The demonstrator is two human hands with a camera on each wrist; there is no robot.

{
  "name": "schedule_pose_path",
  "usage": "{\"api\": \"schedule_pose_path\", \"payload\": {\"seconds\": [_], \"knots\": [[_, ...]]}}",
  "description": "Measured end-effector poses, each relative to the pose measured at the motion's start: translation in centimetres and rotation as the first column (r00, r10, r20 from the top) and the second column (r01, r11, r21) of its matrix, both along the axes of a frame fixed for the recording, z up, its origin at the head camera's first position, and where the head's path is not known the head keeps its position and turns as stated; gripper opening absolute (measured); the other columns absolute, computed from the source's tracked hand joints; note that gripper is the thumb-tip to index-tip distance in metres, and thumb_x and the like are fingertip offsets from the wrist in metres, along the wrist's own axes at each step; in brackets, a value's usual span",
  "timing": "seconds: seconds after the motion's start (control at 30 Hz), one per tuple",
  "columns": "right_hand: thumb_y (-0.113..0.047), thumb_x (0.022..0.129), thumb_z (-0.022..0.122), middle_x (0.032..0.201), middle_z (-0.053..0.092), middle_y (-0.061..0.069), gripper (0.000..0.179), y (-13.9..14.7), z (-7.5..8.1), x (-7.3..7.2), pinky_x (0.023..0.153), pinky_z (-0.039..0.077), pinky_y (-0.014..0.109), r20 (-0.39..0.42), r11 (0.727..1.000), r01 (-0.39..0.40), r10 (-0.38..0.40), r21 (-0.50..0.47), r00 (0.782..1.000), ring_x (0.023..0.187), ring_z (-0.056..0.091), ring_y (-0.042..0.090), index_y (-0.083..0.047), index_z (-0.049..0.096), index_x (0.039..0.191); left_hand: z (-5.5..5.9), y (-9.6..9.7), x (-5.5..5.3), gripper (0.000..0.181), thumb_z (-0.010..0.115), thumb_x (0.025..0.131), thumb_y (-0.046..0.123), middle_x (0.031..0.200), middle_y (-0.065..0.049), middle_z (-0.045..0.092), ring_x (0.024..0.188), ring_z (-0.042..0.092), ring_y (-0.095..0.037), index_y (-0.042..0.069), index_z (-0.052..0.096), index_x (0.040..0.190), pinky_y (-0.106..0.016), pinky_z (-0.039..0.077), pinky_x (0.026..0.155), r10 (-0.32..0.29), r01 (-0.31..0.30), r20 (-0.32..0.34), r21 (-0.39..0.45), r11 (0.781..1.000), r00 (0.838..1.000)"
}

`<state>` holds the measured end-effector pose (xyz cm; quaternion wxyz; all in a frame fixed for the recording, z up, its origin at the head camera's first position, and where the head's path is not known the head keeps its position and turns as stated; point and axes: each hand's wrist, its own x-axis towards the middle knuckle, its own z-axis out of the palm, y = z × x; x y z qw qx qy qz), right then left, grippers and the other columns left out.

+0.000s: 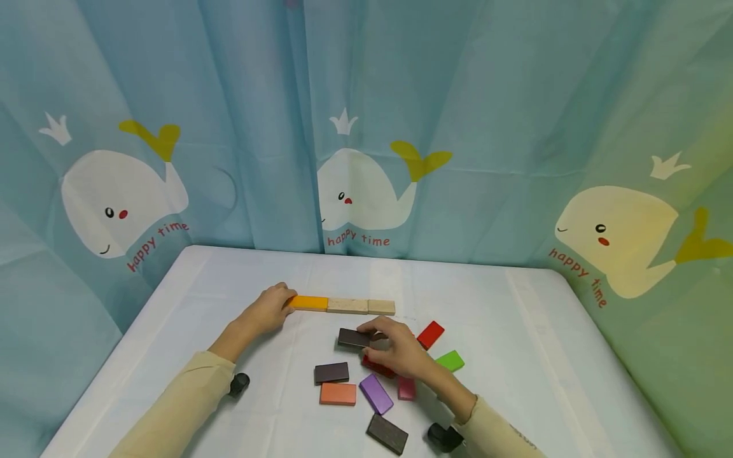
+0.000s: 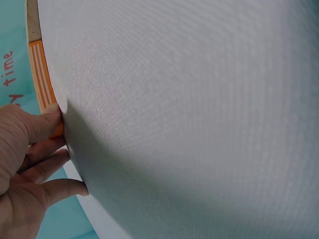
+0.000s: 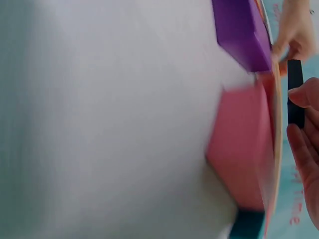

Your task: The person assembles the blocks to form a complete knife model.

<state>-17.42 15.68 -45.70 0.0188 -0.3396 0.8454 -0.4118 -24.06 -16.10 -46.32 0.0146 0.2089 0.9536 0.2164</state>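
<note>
Blocks [image 1: 338,394] on table [image 1: 498,312] before curtain [image 1: 504,114]

The head view looks forward and down, from farther off, toward the pale-blue whale-print fabric curtain [image 1: 487,127] at 12 o'clock. Both wrist views closely skim the flat white tabletop [image 1: 258,432], turned sideways: the left shares the striped orange rectangular block [image 2: 42,72], at 10 o'clock, with the head; the right shares the bare left hand [image 3: 298,37], at 2 o'clock.

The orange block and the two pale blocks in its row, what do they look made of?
The two pale blocks look like bare, matte wood: tan and faintly mottled. The orange block seems smooth and painted, with even colour and pale stripes; probably wood too, but no grain shows, so plastic is possible.
</note>
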Motion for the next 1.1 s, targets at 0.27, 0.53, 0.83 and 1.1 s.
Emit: {"api": "schedule_pose_path", "payload": {"seconds": [0.27,0.53,0.83,1.1], "knots": [[0.004,0.090,0.074,0.120,0.067,0.013,0.037,3.5,1.0,-1.4,0.089,0.059,0.045,-0.044,1.000,0.027,-0.027,-0.012,0.999,0.104,0.068,0.028,0.000,0.066,0.125,0.1,0.0,0.0,0.023,0.072,0.093,0.000,0.096,-0.013,0.062,0.086,0.061,-0.024,-0.007,0.069,0.115,-0.042,0.057,0.085,-0.003,0.003,-0.004,-0.001,1.000,1.000],[0.005,0.091,0.072,0.123,0.066,0.018,0.038,6.9,1.2,-2.5,0.086,0.061,0.043,-0.043,0.996,0.086,-0.085,0.032,0.995,0.109,0.067,0.038,0.002,0.065,0.128,0.3,0.2,0.0,0.023,0.071,0.094,0.001,0.097,-0.012,0.062,0.087,0.060,-0.023,-0.007,0.069,0.116,-0.042,0.057,0.086,0.013,-0.013,0.019,-0.001,1.000,1.000],[0.007,0.091,0.071,0.123,0.066,0.018,0.037,9.6,0.8,-3.8,0.094,0.056,0.048,-0.075,0.979,0.172,-0.165,0.106,0.983,0.112,0.064,0.035,0.004,0.065,0.127,0.3,0.0,0.1,0.022,0.072,0.093,0.001,0.096,-0.013,0.062,0.085,0.059,-0.023,-0.007,0.069,0.114,-0.042,0.057,0.083,-0.002,0.002,-0.001,-0.003,1.000,1.000],[0.005,0.092,0.071,0.122,0.066,0.020,0.035,10.1,0.4,-5.2,0.097,0.054,0.052,-0.073,0.958,0.203,-0.192,0.202,0.979,0.110,0.064,0.035,0.006,0.064,0.126,0.1,0.0,0.0,0.023,0.072,0.094,0.001,0.097,-0.012,0.061,0.085,0.059,-0.022,-0.007,0.069,0.115,-0.041,0.057,0.084,0.009,-0.009,0.014,0.004,1.000,1.000]]}}
